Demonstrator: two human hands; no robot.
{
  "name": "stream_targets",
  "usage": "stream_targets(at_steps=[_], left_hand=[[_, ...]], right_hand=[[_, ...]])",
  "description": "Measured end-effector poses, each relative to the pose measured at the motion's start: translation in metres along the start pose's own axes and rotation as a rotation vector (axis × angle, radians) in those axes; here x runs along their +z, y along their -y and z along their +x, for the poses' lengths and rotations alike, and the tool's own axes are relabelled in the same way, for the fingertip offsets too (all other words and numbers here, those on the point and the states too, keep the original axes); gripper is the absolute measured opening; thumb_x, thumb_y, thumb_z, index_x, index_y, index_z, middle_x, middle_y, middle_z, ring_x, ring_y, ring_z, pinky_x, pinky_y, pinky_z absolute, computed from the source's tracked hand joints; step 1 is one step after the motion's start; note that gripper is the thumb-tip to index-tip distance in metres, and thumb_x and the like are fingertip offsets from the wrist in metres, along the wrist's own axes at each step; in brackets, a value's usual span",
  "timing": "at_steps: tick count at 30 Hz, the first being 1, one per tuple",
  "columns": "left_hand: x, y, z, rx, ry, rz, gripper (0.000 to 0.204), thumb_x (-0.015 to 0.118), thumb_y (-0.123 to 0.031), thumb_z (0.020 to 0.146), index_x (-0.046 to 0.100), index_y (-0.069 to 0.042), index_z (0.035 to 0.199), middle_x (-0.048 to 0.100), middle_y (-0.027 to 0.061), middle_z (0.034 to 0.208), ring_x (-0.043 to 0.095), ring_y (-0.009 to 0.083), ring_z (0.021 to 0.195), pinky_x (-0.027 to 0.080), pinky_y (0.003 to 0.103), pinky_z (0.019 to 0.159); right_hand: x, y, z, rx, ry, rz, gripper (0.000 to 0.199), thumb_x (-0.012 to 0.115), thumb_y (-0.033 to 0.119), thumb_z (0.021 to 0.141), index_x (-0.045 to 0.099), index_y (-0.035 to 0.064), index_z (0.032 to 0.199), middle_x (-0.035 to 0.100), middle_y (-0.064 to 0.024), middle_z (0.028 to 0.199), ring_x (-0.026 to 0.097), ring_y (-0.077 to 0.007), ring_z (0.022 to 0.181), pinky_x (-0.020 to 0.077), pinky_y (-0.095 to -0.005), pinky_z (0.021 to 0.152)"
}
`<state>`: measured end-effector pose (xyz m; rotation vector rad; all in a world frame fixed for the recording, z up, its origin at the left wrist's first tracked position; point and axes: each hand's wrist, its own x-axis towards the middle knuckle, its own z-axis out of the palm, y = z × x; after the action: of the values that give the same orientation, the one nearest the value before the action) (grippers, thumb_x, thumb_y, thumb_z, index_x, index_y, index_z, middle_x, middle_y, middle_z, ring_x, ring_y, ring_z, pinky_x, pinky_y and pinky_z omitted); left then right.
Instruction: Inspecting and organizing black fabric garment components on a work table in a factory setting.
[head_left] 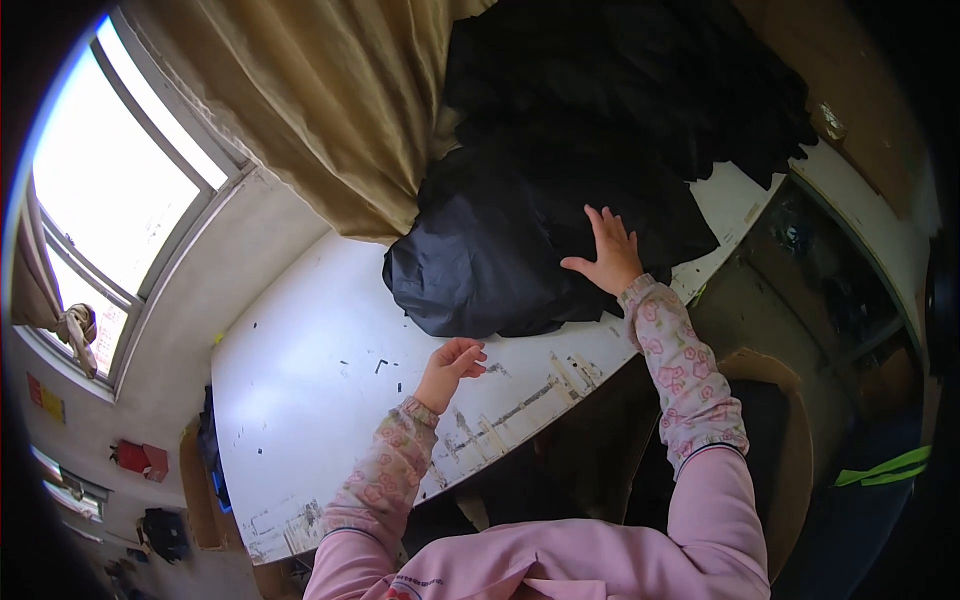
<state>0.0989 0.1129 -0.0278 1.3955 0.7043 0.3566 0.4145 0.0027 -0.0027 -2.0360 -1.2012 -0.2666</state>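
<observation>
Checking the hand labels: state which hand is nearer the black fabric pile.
Right. The right hand lies flat on the black fabric pile, fingers spread. The left hand is over the white table, just short of the pile's near edge.

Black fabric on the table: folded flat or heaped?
Heaped. The black fabric lies in a rumpled, bulging pile with uneven edges on the white table; the right hand rests flat on it.

Right hand (pixel 608 255) flat, palm down, fingers spread, arm stretched forward in pink floral sleeve. Left hand (pixel 450 367) lower, fingers loosely curled, empty, forearm bent in from lower edge.
</observation>
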Motion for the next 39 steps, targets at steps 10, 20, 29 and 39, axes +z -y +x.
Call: stream_targets(at_steps=[10,20,29,39], left_hand=[[-0.009,-0.008,0.060,0.545,-0.293,1.098,0.059,0.074,-0.023,0.077,0.050,-0.009,0.129,0.042,0.0152,0.141,0.033,0.0333,0.136,0.022,0.056,0.110],[-0.040,-0.037,0.024,0.001,0.070,-0.735,0.058,0.047,-0.052,0.096,0.053,-0.003,0.126,0.061,0.0058,0.122,0.055,0.0213,0.116,0.039,0.037,0.101],[-0.026,-0.014,-0.105,0.488,0.255,0.509,0.039,0.059,-0.001,0.089,0.054,-0.003,0.128,0.063,0.0123,0.104,0.061,0.0244,0.094,0.046,0.030,0.085],[-0.083,-0.009,-0.182,0.304,0.065,0.046,0.118,0.082,-0.055,0.062,0.020,-0.003,0.147,0.027,0.0153,0.150,0.032,0.0296,0.136,0.027,0.042,0.110]], right_hand=[[0.094,0.057,-0.031,-0.132,-0.011,0.121,0.020,0.059,0.013,0.088,0.067,0.0091,0.106,0.067,-0.0113,0.108,0.057,-0.0285,0.113,0.0320,-0.0505,0.105],[0.061,0.139,-0.136,-0.405,0.651,0.838,0.022,0.062,0.000,0.084,0.068,0.0074,0.103,0.069,-0.0095,0.104,0.063,-0.0242,0.107,0.0325,-0.0450,0.108],[0.024,0.122,-0.151,1.008,0.334,1.454,0.071,0.061,0.040,0.091,0.026,0.0106,0.145,0.049,-0.0119,0.128,0.052,-0.0257,0.112,0.0508,-0.0436,0.082],[0.076,0.182,-0.118,-0.555,0.571,1.082,0.035,0.063,0.023,0.083,0.060,0.0052,0.114,0.064,-0.0129,0.101,0.064,-0.0260,0.092,0.0515,-0.0369,0.074]])
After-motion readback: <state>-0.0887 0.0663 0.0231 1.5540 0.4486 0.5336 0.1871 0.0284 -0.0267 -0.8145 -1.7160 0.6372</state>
